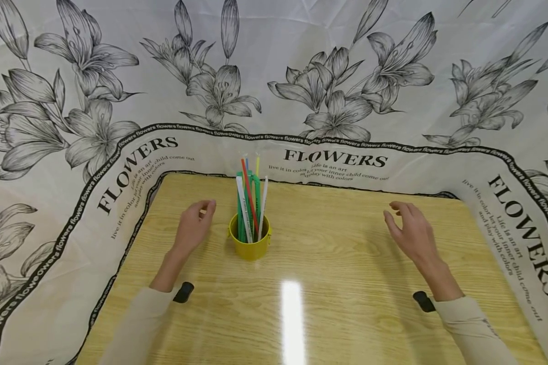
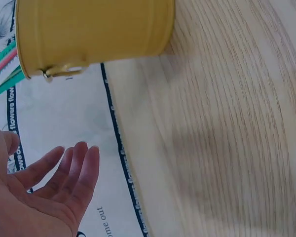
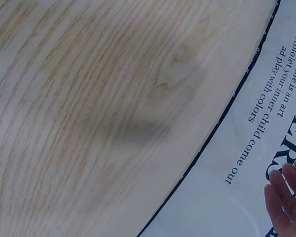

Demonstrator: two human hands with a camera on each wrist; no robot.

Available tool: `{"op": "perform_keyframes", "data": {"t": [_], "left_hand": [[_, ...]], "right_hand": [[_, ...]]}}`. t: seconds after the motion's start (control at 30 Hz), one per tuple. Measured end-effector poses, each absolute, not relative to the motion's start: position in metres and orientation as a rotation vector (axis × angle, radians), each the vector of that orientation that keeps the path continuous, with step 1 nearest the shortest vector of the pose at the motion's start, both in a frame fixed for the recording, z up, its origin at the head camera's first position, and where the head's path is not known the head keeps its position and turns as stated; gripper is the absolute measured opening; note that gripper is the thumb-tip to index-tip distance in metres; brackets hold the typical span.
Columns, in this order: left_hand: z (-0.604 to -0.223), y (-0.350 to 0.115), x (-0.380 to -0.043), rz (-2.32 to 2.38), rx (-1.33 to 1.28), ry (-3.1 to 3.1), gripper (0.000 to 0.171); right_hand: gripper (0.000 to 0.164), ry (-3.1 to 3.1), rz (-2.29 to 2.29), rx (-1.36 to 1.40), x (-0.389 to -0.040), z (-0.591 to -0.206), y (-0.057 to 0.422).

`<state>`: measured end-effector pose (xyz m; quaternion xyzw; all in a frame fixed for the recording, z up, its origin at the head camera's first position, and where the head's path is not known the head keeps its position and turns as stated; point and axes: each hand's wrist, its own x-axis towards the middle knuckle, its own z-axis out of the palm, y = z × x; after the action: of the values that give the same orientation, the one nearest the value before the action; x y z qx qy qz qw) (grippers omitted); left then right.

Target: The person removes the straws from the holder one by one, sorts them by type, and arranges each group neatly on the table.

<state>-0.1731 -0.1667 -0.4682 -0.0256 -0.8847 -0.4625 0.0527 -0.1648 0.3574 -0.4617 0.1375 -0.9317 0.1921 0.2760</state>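
Observation:
On the wooden table stands a small yellow bucket (image 1: pixel 251 250) with little side handles. Several long thin sticks (image 1: pixel 248 203) in green, white, red, blue and yellow lean upright in it; whether they are pens or straws I cannot tell. My left hand (image 1: pixel 195 224) is just left of the bucket, apart from it, fingers loosely bent and holding nothing. In the left wrist view, the bucket (image 2: pixel 96 32) fills the top and my left hand (image 2: pixel 49 192) shows a bare palm. Far to the right, my right hand (image 1: pixel 412 230) hovers over the table with relaxed fingers and nothing held.
A wood-grain table (image 1: pixel 338 243) spreads beneath both hands, with a bright light reflection near the front. White cloth (image 1: pixel 274 101) printed with flowers and lettering surrounds its back and sides. Black wrist pieces (image 1: pixel 183 292) show at both cuffs.

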Motion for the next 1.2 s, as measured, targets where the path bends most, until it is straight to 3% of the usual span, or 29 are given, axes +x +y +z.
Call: {"op": "perform_keyframes", "data": {"t": [0.3,0.87,1.2], "left_hand": [[-0.471,-0.151,-0.164,-1.622,-0.012,-2.665,0.057],[-0.475,-0.137,-0.150,-2.099,0.024,-2.470,0.041],[-0.474,-0.132,-0.148,-2.161,0.216,-2.428,0.041]], "right_hand": [[0.022,-2.482,0.616,0.387,-0.167,-0.457,0.340],[0.023,-2.524,0.719,0.427,-0.173,-0.457,0.309],[0.025,-2.545,0.845,0.457,-0.179,-0.453,0.289]]}}
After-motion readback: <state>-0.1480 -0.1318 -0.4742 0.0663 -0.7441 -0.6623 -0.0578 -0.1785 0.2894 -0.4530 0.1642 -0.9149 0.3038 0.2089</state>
